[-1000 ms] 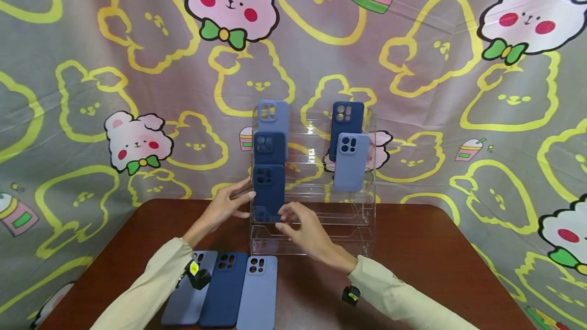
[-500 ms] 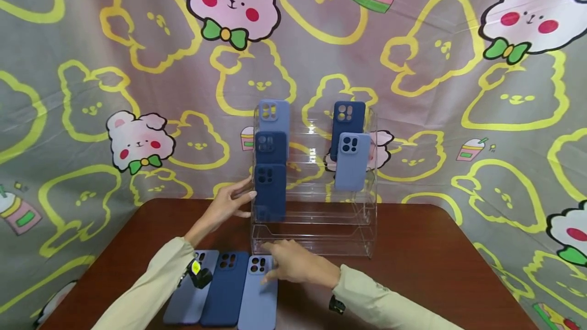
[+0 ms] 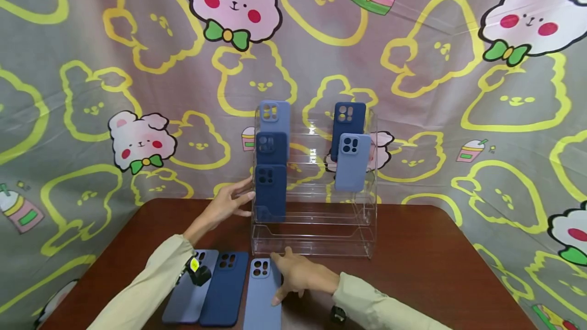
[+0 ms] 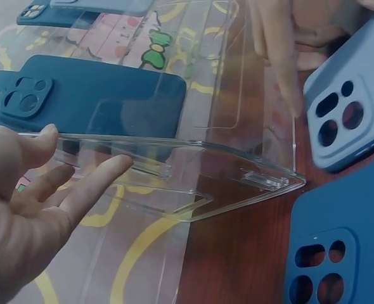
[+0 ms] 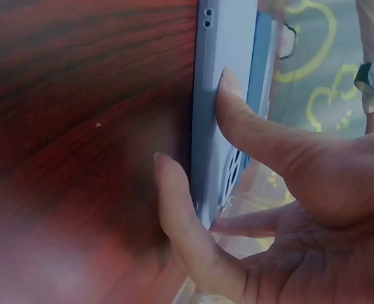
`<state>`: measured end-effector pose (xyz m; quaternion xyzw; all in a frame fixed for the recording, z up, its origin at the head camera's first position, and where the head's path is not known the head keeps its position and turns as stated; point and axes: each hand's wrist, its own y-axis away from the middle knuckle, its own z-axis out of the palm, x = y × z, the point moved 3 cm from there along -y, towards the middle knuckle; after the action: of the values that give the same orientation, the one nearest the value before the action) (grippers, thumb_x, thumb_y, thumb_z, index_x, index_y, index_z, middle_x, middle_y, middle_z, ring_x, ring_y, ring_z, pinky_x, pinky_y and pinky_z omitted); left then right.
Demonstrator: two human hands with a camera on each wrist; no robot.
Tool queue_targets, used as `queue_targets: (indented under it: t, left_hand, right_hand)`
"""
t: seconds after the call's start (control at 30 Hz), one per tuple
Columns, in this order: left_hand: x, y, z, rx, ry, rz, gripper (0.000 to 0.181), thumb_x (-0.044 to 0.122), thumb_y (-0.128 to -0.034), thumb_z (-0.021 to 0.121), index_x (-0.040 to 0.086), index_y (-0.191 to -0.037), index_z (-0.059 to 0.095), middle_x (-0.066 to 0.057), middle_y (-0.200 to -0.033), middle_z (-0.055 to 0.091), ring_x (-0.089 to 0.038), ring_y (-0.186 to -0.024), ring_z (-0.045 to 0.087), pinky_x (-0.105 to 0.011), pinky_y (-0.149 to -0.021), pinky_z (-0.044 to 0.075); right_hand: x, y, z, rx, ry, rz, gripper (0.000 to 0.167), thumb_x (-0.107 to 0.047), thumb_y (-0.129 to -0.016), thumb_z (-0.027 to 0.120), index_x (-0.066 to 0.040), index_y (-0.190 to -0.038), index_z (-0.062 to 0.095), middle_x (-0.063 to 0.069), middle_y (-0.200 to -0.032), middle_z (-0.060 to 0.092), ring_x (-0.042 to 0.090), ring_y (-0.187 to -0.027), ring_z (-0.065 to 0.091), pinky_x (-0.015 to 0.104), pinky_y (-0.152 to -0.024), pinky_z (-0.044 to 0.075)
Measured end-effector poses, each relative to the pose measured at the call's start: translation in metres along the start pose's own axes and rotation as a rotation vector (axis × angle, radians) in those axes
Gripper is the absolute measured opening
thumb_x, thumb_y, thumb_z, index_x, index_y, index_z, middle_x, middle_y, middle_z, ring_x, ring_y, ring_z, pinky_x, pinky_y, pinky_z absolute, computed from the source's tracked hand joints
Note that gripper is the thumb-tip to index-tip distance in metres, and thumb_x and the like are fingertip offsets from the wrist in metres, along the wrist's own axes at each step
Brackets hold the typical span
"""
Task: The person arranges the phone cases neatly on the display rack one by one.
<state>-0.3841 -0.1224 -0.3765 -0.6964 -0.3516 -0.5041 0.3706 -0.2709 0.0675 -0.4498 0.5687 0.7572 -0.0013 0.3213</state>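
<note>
Straight, spread fingers of the left hand (image 3: 224,204) touch the left side of a clear tiered rack (image 3: 316,246); the left wrist view shows this hand (image 4: 38,199) with its thumb at the panel edge. A dark blue phone case (image 3: 271,197) stands in the rack beside it. The right hand (image 3: 300,272) is at the upper right of a light blue case (image 3: 262,302) lying on the table. In the right wrist view, the thumb of that hand (image 5: 301,196) lies on the face of the case (image 5: 228,44), other fingers round its end and side edge.
Left of the light blue case lie a dark blue case (image 3: 223,292) and a greyish-blue case (image 3: 190,294). The rack also bears two cases at upper left, a dark blue (image 3: 348,124) and a light blue one (image 3: 352,169) at right. A patterned cloth hangs behind.
The right hand has moved from the rack's lower left down to the light blue case. That case has shifted slightly right and towards the front. The left hand has stayed at the rack.
</note>
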Motion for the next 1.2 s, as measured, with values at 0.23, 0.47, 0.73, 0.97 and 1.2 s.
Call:
queue_targets:
  t: [0.23, 0.47, 0.73, 0.97, 1.2]
  left_hand:
    - [0.003, -0.003, -0.003, -0.059, -0.001, -0.007, 0.068, 0.007, -0.1089, 0.055, 0.001, -0.166, 0.019, -0.03, -0.168, 0.025, -0.05, -0.148, 0.037, -0.054, -0.092, 0.063]
    - [0.005, -0.004, -0.005, -0.044, -0.011, -0.015, 0.07, 0.006, -0.1065, 0.059, 0.003, -0.166, 0.023, -0.027, -0.167, 0.03, -0.049, -0.145, 0.043, -0.054, -0.096, 0.062]
    - [0.004, -0.002, -0.002, -0.026, 0.007, -0.029, 0.072, 0.003, -0.1045, 0.06, 0.001, -0.166, 0.023, -0.029, -0.166, 0.032, -0.052, -0.142, 0.046, -0.053, -0.095, 0.062]
    - [0.0, -0.003, -0.002, -0.02, 0.048, -0.023, 0.074, 0.001, -0.1031, 0.062, 0.001, -0.166, 0.023, -0.03, -0.165, 0.031, -0.053, -0.139, 0.048, -0.057, -0.097, 0.061]
    - [-0.002, -0.002, -0.004, -0.013, 0.045, -0.015, 0.074, 0.002, -0.1026, 0.063, 0.002, -0.166, 0.024, -0.028, -0.166, 0.032, -0.052, -0.139, 0.05, -0.058, -0.096, 0.061]
  right_hand:
    - [0.005, 0.007, -0.001, 0.062, -0.051, -0.037, 0.106, -0.02, -0.065, 0.101, -0.009, -0.154, 0.047, 0.033, -0.153, 0.038, 0.026, -0.057, 0.065, 0.03, -0.041, 0.057]
    - [0.021, 0.01, -0.004, 0.047, -0.311, -0.156, 0.076, -0.004, -0.072, 0.097, 0.0, -0.131, 0.05, 0.026, -0.115, 0.055, 0.024, -0.053, 0.066, 0.031, -0.046, 0.061]
    - [0.04, 0.008, -0.009, -0.03, -0.891, -0.186, 0.041, 0.025, -0.084, 0.07, 0.011, -0.121, 0.061, 0.014, -0.082, 0.064, 0.024, -0.071, 0.074, 0.047, -0.069, 0.068]
    - [0.052, 0.006, -0.012, -0.066, -1.035, -0.2, 0.042, 0.017, -0.092, 0.067, 0.012, -0.134, 0.058, 0.01, -0.09, 0.065, 0.02, -0.079, 0.075, 0.05, -0.083, 0.067]
    - [0.055, 0.016, -0.035, -0.065, -1.062, -0.276, 0.049, 0.01, -0.095, 0.068, 0.01, -0.143, 0.056, 0.007, -0.097, 0.068, 0.017, -0.086, 0.074, 0.053, -0.088, 0.065]
